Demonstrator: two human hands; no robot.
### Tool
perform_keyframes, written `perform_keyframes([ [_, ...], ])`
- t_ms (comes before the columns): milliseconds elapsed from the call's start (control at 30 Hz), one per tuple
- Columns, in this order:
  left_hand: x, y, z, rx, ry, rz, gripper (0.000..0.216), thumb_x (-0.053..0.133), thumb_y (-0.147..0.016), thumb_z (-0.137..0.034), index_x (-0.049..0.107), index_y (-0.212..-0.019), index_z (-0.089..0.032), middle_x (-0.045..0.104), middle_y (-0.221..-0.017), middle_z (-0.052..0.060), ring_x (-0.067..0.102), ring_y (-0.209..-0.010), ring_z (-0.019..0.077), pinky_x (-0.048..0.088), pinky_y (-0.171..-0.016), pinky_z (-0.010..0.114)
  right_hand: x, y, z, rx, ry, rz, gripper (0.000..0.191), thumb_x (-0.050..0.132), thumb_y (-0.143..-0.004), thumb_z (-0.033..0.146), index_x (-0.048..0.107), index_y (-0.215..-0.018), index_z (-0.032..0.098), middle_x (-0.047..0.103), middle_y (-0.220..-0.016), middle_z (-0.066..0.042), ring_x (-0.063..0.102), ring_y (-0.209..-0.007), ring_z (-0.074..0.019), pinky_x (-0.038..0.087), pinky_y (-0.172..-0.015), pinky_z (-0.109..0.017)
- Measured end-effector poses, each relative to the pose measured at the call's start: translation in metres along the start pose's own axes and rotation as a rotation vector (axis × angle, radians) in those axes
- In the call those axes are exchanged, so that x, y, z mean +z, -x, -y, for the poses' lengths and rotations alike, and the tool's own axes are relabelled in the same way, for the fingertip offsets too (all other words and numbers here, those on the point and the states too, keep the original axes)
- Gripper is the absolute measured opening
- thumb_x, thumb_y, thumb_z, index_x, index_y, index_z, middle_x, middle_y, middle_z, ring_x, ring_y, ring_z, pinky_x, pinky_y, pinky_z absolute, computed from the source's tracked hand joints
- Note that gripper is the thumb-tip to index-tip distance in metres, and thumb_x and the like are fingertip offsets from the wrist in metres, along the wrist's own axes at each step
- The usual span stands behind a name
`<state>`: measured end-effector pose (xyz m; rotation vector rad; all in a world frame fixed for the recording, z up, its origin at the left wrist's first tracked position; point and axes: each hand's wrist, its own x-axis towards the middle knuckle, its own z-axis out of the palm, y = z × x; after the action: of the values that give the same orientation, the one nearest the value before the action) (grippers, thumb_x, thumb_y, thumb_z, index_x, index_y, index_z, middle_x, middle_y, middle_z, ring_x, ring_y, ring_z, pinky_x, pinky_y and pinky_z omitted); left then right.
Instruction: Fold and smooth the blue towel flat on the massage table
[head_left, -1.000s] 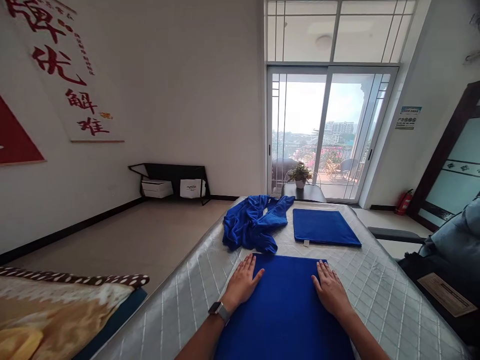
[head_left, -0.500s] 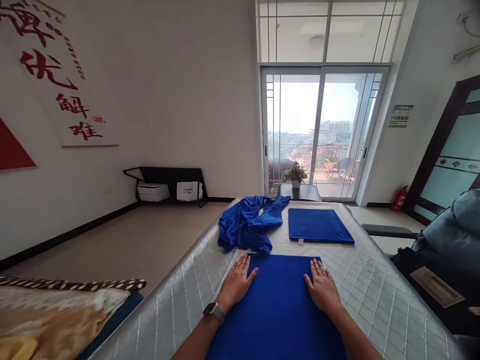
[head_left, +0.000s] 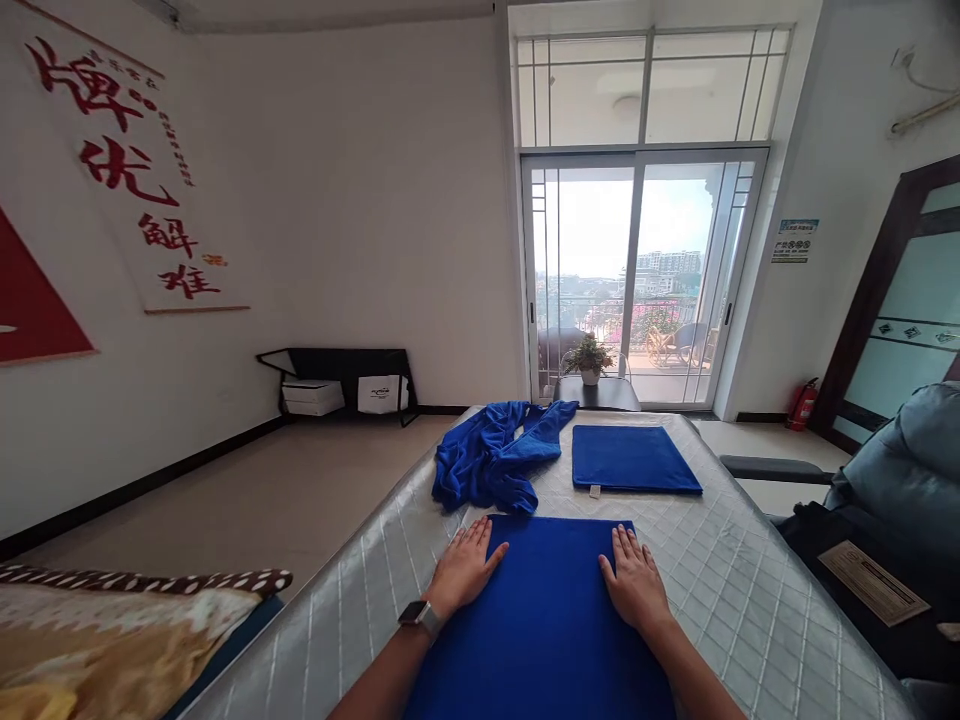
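A blue cloth (head_left: 547, 620) lies smooth and flat in front of me, its near end cut off by the bottom of the view. My left hand (head_left: 469, 565), below a wrist watch, rests flat on its far left edge with the fingers stretched out. On the far right edge my right hand (head_left: 634, 580) lies flat too, thumb pointing inward. Just beyond my left hand is a crumpled blue cloth (head_left: 495, 455). Right of that pile sits a neatly folded blue cloth (head_left: 634, 460) with a small white tag at its near edge.
Everything lies on a silvery quilted mattress (head_left: 750, 570). A patterned blanket (head_left: 135, 630) is at the lower left. A dark blue padded seat (head_left: 907, 470) stands at the right. Beyond the mattress are a potted plant (head_left: 589, 358) and glass sliding doors (head_left: 585, 250).
The camera view has tilted slightly upward, so the room sits lower in the picture. Both hands stay flat at the same edges of the blue cloth.
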<state>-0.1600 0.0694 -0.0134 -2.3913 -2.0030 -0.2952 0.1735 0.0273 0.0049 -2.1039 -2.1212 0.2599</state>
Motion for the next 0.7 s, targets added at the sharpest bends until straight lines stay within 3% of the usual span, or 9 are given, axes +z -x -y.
perform_keyframes([
  [133, -0.016, -0.008, -0.025, -0.061, 0.017, -0.022, 0.081, 0.028, -0.1, -0.064, 0.048, -0.15, -0.003, 0.046, -0.155, 0.024, 0.04, -0.147, 0.0358, 0.035, -0.12, 0.05, 0.003, -0.002, 0.0, 0.0, 0.021, -0.007, 0.072, 0.02, -0.101, 0.049, 0.022, -0.162, 0.01, 0.017, -0.169, -0.006, 0.009, -0.157, -0.021, 0.006, -0.127, -0.041],
  [233, -0.019, -0.006, -0.076, 0.102, 0.085, -0.089, 0.073, 0.029, -0.102, -0.061, 0.05, -0.15, -0.01, 0.048, -0.157, 0.018, 0.041, -0.148, 0.0311, 0.036, -0.12, 0.046, 0.003, -0.002, 0.0, -0.005, 0.019, -0.013, 0.072, 0.02, -0.102, 0.048, 0.022, -0.162, 0.009, 0.017, -0.169, -0.007, 0.009, -0.157, -0.0215, 0.007, -0.127, -0.042],
  [333, -0.011, 0.003, -0.137, 0.294, 0.178, -0.034, 0.068, 0.027, -0.102, -0.062, 0.053, -0.148, -0.018, 0.049, -0.157, 0.013, 0.042, -0.148, 0.0264, 0.036, -0.121, 0.042, 0.004, -0.002, -0.002, -0.015, 0.029, -0.017, 0.071, 0.022, -0.102, 0.047, 0.022, -0.162, 0.008, 0.018, -0.169, -0.009, 0.01, -0.157, -0.0227, 0.007, -0.126, -0.042],
  [433, 0.001, 0.013, -0.172, 0.441, 0.246, 0.009, 0.068, 0.026, -0.102, -0.064, 0.046, -0.153, -0.023, 0.043, -0.161, 0.009, 0.035, -0.151, 0.0252, 0.031, -0.123, 0.044, 0.005, -0.002, -0.004, -0.044, 0.051, -0.01, 0.069, 0.023, -0.102, 0.043, 0.023, -0.161, 0.008, 0.017, -0.169, -0.01, 0.011, -0.157, -0.0234, 0.008, -0.126, -0.042],
  [533, 0.009, 0.015, -0.168, 0.454, 0.232, 0.034, 0.07, 0.025, -0.102, -0.065, 0.038, -0.158, -0.023, 0.039, -0.164, 0.009, 0.032, -0.153, 0.0261, 0.028, -0.125, 0.048, 0.006, -0.003, -0.004, -0.038, 0.05, -0.01, 0.07, 0.023, -0.102, 0.044, 0.023, -0.161, 0.008, 0.018, -0.169, -0.009, 0.011, -0.157, -0.023, 0.008, -0.126, -0.042],
  [700, 0.006, 0.013, -0.109, 0.281, 0.161, 0.032, 0.074, 0.023, -0.102, -0.065, 0.034, -0.159, -0.019, 0.033, -0.166, 0.011, 0.028, -0.154, 0.0268, 0.025, -0.126, 0.048, 0.006, -0.003, -0.001, -0.007, 0.017, -0.022, 0.071, 0.022, -0.101, 0.047, 0.023, -0.162, 0.01, 0.018, -0.169, -0.007, 0.009, -0.157, -0.0218, 0.006, -0.127, -0.042],
])
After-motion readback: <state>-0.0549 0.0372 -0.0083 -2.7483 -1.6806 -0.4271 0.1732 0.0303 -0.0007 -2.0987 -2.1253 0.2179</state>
